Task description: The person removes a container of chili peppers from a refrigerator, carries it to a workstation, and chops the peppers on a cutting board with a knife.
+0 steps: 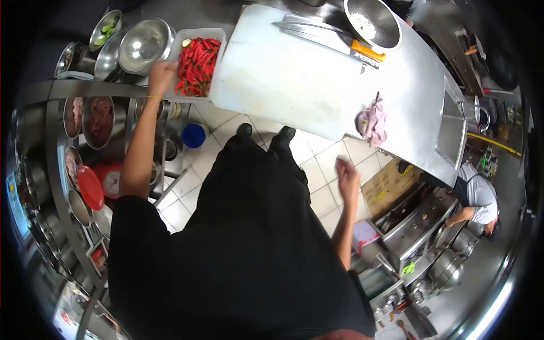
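My left hand is closed at the near left side of a clear plastic tub full of red chillies; its fingertips are partly hidden. A pale garlic-like piece lies on the chillies. Right beside that hand stands a shiny metal bowl. My right hand hangs over the floor, off the counter's front edge, slightly blurred, its fingers loosely bent with nothing visible in them. Between the hands, a white cutting board carries knives, one with a yellow handle.
A metal colander with white pieces stands behind the knives. A crumpled pink cloth lies by the board's right end. Below left, a shelf holds bowls of meat. A blue bucket is on the floor. A co-worker bends over pots at right.
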Available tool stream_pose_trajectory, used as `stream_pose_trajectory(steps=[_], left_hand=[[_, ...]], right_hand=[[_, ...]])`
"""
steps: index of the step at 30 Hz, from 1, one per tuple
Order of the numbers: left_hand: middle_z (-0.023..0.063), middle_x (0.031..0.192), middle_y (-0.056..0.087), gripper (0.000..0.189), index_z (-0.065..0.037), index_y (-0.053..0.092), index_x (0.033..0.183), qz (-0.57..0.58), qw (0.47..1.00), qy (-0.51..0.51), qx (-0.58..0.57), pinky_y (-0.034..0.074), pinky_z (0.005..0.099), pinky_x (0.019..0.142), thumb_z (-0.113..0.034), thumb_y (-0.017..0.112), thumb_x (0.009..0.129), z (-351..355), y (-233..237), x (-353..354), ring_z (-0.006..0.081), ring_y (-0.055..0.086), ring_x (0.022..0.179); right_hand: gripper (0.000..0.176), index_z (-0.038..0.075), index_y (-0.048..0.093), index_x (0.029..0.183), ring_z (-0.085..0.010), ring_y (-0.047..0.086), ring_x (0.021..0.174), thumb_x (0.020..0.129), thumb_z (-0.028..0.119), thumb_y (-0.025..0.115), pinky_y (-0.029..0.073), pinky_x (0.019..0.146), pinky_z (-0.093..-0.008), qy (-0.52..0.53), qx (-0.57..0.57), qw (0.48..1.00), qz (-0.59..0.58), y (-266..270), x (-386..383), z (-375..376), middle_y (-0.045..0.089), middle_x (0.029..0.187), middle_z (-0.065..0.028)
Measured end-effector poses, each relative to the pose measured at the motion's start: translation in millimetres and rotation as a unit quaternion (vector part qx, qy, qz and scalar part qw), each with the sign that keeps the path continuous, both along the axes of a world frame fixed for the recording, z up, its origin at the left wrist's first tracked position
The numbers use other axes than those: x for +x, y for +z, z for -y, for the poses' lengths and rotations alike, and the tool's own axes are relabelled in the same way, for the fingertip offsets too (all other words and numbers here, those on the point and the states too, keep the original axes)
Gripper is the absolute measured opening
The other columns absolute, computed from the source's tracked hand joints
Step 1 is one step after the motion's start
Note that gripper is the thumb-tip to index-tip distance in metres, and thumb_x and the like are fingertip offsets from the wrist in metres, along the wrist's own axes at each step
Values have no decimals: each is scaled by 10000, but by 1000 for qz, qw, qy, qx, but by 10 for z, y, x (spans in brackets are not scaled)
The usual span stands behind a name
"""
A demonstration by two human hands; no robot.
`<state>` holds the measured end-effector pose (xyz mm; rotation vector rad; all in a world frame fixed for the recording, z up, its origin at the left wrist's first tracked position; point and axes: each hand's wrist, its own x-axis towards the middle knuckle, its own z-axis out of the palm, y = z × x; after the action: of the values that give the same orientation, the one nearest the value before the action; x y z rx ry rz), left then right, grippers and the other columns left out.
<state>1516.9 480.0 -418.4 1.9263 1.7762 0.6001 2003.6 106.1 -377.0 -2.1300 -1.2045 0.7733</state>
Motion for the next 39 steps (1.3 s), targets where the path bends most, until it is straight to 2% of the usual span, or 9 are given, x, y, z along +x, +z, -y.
stream_pose_trajectory(steps=[5,10,18,20,22,30,32,36,39], left_hand=[[241,843,635,356,-10,670,837,-150,984,101,1,450,506,696,-353,576,853,121,311,270,462,588,814],[229,972,645,318,-37,666,926,-207,951,225,-36,475,515,813,-326,554,854,283,450,413,430,593,963],[231,1085,632,362,-15,590,1148,3,973,200,114,475,442,871,-75,576,791,801,-125,88,386,602,1032],[226,1109,625,396,-2,576,1166,48,968,196,148,468,428,888,-2,567,770,841,-71,183,376,597,1049],[198,1162,601,430,-14,572,1196,-36,956,207,207,445,393,924,37,568,769,890,313,546,350,580,1084],[141,1060,653,284,-19,634,1060,73,953,-163,246,477,383,878,60,528,808,829,1010,1910,311,627,971],[147,1021,659,262,-28,639,1040,122,970,-45,207,500,370,811,50,547,808,793,901,1638,313,639,907],[130,981,674,241,-25,648,1055,73,989,29,125,495,303,785,35,559,840,727,777,797,240,660,890],[102,984,686,241,-7,646,1063,149,987,47,40,504,294,794,57,548,853,729,605,680,173,652,893]], right_hand=[[266,65,624,1043,-343,594,961,784,6,622,484,823,-408,143,179,945,233,638,612,-1867,628,1069,-145],[341,57,615,1058,-335,560,982,735,-47,586,466,846,-410,237,221,888,326,108,1084,-2780,554,1080,-130],[521,75,549,1173,-342,515,1036,667,-46,576,421,900,-434,285,239,860,350,-162,1120,-2893,498,1113,-153],[529,110,566,1154,-352,531,937,650,-50,576,423,853,-458,275,216,903,248,-205,1098,-2938,490,1077,-166],[527,112,567,1142,-347,544,915,640,-45,602,426,825,-453,347,201,869,290,-197,977,-2814,486,1084,-175],[476,129,504,1134,-357,580,834,687,-29,541,420,783,-464,300,33,913,275,307,151,-2209,545,973,-178],[505,121,525,1147,-364,597,767,668,-38,525,442,689,-440,283,47,928,240,489,106,-1972,610,857,-163],[574,78,561,1187,-155,544,544,623,-22,524,399,494,-262,104,-81,991,10,680,567,-1290,567,615,-90],[641,4,522,1232,-92,496,556,594,-9,466,373,513,-203,-89,-53,972,-209,876,536,-530,566,642,-35]])
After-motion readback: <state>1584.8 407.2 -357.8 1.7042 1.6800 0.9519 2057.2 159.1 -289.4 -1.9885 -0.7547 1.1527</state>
